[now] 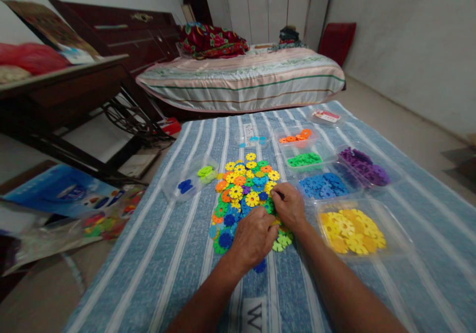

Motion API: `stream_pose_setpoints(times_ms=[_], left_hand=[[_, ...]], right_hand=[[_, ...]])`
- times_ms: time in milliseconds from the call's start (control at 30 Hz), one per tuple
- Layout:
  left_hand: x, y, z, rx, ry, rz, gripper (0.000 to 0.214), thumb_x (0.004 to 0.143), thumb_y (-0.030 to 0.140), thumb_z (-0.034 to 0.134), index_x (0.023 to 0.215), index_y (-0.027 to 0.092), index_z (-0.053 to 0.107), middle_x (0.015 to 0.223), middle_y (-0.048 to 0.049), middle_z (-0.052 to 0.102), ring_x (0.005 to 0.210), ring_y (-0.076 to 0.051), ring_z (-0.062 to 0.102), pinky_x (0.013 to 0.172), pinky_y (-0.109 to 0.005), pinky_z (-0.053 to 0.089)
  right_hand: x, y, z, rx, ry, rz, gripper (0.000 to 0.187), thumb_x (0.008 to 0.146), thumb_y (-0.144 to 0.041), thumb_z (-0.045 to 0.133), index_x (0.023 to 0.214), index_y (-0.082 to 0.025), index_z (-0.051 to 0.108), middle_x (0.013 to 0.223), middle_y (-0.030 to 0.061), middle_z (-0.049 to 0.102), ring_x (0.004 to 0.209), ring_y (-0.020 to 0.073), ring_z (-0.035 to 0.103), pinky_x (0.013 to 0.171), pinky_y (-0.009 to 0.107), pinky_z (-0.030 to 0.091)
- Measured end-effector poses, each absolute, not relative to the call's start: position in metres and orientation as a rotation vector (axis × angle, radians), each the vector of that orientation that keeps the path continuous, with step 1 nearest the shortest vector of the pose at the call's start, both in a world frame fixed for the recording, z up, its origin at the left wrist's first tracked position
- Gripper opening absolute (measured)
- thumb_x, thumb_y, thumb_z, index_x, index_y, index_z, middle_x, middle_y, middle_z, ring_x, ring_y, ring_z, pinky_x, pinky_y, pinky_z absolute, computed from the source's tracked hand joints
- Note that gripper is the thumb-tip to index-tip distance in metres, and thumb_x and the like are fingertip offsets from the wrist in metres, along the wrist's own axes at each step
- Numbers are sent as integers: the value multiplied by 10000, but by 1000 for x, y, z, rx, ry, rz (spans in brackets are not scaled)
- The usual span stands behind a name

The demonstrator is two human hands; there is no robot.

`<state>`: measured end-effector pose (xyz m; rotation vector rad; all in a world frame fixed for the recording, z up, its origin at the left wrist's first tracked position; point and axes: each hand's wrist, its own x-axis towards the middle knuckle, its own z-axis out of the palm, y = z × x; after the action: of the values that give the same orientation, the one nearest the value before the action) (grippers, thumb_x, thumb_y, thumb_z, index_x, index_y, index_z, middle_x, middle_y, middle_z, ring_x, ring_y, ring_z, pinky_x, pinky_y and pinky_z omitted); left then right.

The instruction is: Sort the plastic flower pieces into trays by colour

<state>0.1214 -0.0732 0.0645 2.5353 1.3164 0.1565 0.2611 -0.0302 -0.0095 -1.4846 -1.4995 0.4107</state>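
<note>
Your left hand point(253, 236) lies curled, knuckles up, on the near side of the pile of coloured discs point(243, 187) at the middle of the striped cloth point(156, 263). Your right hand point(290, 206) touches it just beyond, fingers bent onto the discs. Whether either grips 1 is hidden. The yellow-disc tray point(399, 241) sits toward the cloth's right edge.

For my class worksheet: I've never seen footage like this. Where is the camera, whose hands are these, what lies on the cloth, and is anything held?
One picture, from a camera worn on the person's head, looks down at their bare hands. The left hand and right hand rest on a pile of coloured toothed discs on a striped cloth. Clear trays beside it hold yellow discs, blue discs, green discs and purple discs. Whether the fingers grip a piece is hidden.
</note>
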Motion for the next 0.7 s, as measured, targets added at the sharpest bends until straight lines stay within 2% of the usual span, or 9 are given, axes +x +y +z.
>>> stream_pose_setpoints(times_ms=[333, 533, 700], left_hand=[[113, -73, 61, 2473, 1440, 315, 345, 954, 206, 323, 770, 163, 611, 782, -52, 604, 781, -165, 575, 731, -288, 437], [129, -78, 84, 2153, 1485, 664, 335, 933, 233, 378, 693, 167, 603, 716, -28, 612, 711, -137, 575, 675, -257, 442], [165, -93, 106, 1981, 1060, 771, 169, 873, 222, 502, 895, 178, 664, 789, -11, 663, 712, -123, 595, 680, -235, 478]], right_hand=[[262, -28, -11, -1479, -1508, 413, 163, 819, -219, 502, 738, -211, 643, 806, 35, 651, 796, 185, 573, 782, 312, 431], [263, -28, -13, -1470, -1525, 415, 159, 819, -237, 505, 737, -203, 636, 779, 29, 627, 770, 179, 556, 732, 301, 419], [263, -29, -19, -1421, -1516, 422, 182, 833, -272, 497, 729, -202, 629, 753, 25, 601, 742, 171, 544, 698, 294, 416]])
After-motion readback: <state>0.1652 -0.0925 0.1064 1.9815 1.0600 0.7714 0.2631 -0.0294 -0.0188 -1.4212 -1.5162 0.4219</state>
